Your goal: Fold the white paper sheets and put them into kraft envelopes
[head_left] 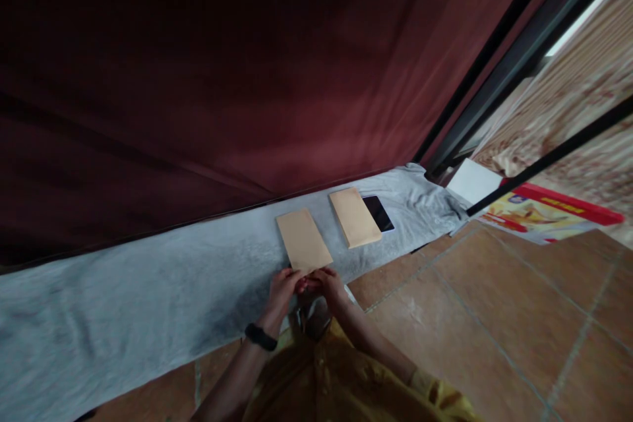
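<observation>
Two tan envelopes lie on a grey-white cloth (123, 290) spread on the floor. The nearer envelope (302, 239) has both my hands at its near edge. My left hand (283, 287), with a black band on the wrist, and my right hand (326, 282) meet there with fingers curled together, pinching the envelope's edge. The second envelope (354, 217) lies to the right, and a black phone (378, 213) rests beside it, partly under its edge.
A dark red curtain (222, 66) hangs behind the cloth. Brown floor tiles (494, 316) spread to the right. A white sheet (473, 181) and a colourful printed box (534, 211) lie near a black metal frame (499, 66). My yellow garment (346, 382) fills the bottom.
</observation>
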Demonstrator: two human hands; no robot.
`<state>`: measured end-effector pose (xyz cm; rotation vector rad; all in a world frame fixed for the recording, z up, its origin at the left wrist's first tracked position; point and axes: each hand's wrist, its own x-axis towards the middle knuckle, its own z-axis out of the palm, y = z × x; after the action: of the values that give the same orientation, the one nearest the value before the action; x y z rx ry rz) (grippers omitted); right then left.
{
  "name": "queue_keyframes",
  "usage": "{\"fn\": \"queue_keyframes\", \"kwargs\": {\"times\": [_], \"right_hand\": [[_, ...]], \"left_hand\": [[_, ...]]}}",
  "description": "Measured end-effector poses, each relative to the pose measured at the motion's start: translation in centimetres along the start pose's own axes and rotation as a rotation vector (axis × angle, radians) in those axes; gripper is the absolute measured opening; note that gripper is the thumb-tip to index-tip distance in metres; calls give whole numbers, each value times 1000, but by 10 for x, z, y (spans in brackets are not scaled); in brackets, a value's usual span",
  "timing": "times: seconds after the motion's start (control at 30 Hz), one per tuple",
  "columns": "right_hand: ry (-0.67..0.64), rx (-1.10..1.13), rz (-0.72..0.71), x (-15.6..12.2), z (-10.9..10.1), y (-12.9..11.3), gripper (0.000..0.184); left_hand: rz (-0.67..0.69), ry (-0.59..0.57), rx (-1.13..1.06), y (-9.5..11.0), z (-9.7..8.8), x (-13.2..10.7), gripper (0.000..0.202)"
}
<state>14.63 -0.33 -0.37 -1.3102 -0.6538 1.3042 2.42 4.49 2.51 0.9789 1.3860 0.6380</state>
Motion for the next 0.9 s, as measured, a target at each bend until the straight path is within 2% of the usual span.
{"fn": "queue_keyframes", "kwargs": {"times": [0.1,0.13,0.2,0.3,0.37,0.43,0.57,0.67,0.8,0.9], "right_hand": [[-23,-157,44,-8,-16,-1,41],[-3,-268,-18,-11,-21,-2,39],[17,-556,-250,-16,-28,-6,38],[-75,-1007,-581,-18,-30,-9,42],[-151,-1250,-692,-16,-29,-7,49],[-194,-1404,-746,-14,-29,-2,54],[-208,-1472,-773,-12,-32,8,60],[-214,-1457,-774,-12,-34,8,61],[-224,-1443,-771,-13,-33,6,60],[-216,-1437,-769,-12,-33,10,59]], "left_hand": [[-25,-6,47,0,-8,3,13],[-31,-6,65,-1,-10,4,13],[-42,-3,100,-3,-11,4,15],[-51,12,148,-6,-10,6,15],[-56,22,176,-7,-9,7,14],[-60,35,201,-7,-8,7,11],[-58,88,248,-10,-7,6,10],[14,147,397,-14,-10,2,15],[188,218,544,-13,-10,-6,10],[510,123,649,-9,3,3,22]]}}
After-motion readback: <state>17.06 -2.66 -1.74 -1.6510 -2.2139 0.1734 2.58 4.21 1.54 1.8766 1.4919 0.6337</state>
